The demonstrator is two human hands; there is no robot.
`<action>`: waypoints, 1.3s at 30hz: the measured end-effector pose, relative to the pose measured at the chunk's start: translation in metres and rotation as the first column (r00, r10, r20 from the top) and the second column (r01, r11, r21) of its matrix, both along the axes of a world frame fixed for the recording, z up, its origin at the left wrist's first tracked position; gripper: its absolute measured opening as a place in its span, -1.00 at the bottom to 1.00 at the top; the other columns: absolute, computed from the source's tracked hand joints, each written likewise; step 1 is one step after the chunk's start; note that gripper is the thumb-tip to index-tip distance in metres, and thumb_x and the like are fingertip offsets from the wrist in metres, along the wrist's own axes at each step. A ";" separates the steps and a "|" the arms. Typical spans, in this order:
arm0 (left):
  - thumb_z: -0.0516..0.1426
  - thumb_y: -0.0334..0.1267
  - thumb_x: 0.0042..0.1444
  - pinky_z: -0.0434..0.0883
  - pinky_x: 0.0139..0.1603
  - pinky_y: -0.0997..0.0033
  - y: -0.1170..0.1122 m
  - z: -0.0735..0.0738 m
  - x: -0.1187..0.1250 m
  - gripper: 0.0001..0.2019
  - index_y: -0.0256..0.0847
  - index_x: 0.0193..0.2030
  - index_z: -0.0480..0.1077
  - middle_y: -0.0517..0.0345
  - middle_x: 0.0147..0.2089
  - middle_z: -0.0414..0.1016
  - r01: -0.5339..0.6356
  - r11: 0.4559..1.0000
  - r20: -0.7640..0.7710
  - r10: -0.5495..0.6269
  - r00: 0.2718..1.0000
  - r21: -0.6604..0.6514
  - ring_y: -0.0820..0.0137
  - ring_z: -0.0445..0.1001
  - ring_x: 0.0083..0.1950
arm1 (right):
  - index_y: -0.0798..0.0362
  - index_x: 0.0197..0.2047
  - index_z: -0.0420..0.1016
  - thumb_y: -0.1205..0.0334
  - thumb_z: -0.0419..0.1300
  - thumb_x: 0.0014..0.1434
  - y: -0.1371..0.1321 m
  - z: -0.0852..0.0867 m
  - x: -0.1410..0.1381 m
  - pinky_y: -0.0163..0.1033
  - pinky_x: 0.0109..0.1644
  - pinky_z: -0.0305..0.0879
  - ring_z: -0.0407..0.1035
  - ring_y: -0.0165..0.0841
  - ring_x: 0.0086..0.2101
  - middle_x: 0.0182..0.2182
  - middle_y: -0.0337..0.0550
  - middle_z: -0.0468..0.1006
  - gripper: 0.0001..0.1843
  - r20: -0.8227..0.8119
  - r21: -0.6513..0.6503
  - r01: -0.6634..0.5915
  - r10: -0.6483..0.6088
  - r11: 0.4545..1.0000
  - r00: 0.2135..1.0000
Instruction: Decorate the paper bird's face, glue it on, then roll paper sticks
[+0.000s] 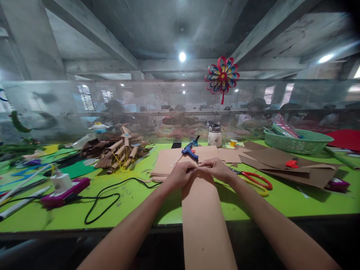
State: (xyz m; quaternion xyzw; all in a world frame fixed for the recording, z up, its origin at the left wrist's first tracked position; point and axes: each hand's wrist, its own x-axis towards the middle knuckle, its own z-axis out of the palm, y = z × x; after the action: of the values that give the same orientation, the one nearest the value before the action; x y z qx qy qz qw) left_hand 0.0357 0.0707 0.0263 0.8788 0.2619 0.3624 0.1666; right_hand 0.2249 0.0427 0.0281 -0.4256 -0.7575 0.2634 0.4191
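Observation:
A long strip of brown kraft paper (206,221) runs from the table toward me and hangs over the front edge. Its far end is pinched by my left hand (182,173) and my right hand (216,168), whose fingertips nearly meet there. Just beyond them a blue glue gun (190,150) lies on a stack of brown paper sheets (164,165). To the right of my right hand are scissors (257,180) with red and yellow handles, their blades partly hidden behind the hand.
At left are a purple power strip (65,191) with a black cord (101,200) and a pile of paper rolls (119,150). A jar (215,135), a green basket (298,142) and brown sheets (284,161) stand or lie at the back and right. A perforated screen (157,105) rises behind.

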 end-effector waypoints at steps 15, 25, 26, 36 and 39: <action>0.03 -0.08 0.07 0.26 -0.49 0.56 0.011 0.009 -0.017 -0.68 -0.31 -0.51 0.29 0.25 -0.59 0.25 0.206 0.805 0.061 -0.208 0.976 -0.557 0.55 0.26 -0.56 | 0.19 -0.41 0.55 0.05 0.20 -0.05 0.002 0.002 0.009 -0.37 -0.49 0.13 0.28 -0.43 -0.52 -0.54 -0.14 0.49 -0.67 -0.091 0.013 0.076 -0.075 0.997 0.993; -0.01 -0.06 0.11 0.29 -0.52 0.56 0.009 0.007 -0.012 -0.64 -0.36 -0.40 0.38 0.19 -0.59 0.34 0.138 0.917 0.011 -0.144 0.989 -0.375 0.52 0.34 -0.57 | 0.20 -0.41 0.53 0.02 0.22 -0.07 0.006 -0.001 0.015 -0.37 -0.48 0.16 0.30 -0.42 -0.51 -0.52 -0.10 0.50 -0.64 -0.166 -0.052 0.043 -0.051 0.998 0.985; -0.01 -0.07 0.12 0.28 -0.51 0.56 0.009 0.006 -0.012 -0.65 -0.36 -0.38 0.39 0.19 -0.59 0.34 0.141 0.921 0.019 -0.144 0.989 -0.364 0.52 0.33 -0.56 | 0.20 -0.41 0.54 0.02 0.22 -0.07 0.006 -0.001 0.015 -0.36 -0.48 0.17 0.31 -0.41 -0.51 -0.52 -0.10 0.50 -0.64 -0.172 -0.059 0.041 -0.050 0.997 0.984; 0.00 -0.20 0.10 0.24 -0.40 0.57 0.013 0.001 -0.013 -0.75 -0.29 -0.30 0.45 0.14 -0.42 0.47 -0.032 0.997 -0.083 0.026 0.996 -0.071 0.48 0.36 -0.41 | 0.20 -0.41 0.52 0.05 0.19 -0.04 0.006 -0.001 0.012 -0.37 -0.46 0.17 0.29 -0.42 -0.49 -0.52 -0.13 0.48 -0.67 -0.108 -0.031 0.030 -0.033 0.999 0.994; 0.01 -0.16 0.08 0.23 -0.44 0.59 0.014 0.000 -0.011 -0.73 -0.31 -0.33 0.44 0.15 -0.44 0.45 0.018 0.984 -0.104 -0.037 0.994 -0.176 0.49 0.34 -0.44 | 0.19 -0.40 0.54 0.08 0.18 -0.02 0.004 -0.003 0.009 -0.37 -0.45 0.16 0.30 -0.41 -0.47 -0.51 -0.14 0.49 -0.69 -0.032 -0.011 0.010 -0.011 1.000 0.999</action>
State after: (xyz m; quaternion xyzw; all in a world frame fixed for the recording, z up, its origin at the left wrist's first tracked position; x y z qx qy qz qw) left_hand 0.0247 0.0844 0.0260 0.8824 0.2891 0.2882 0.2337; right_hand 0.2335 0.0469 0.0254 -0.4275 -0.7471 0.2721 0.4302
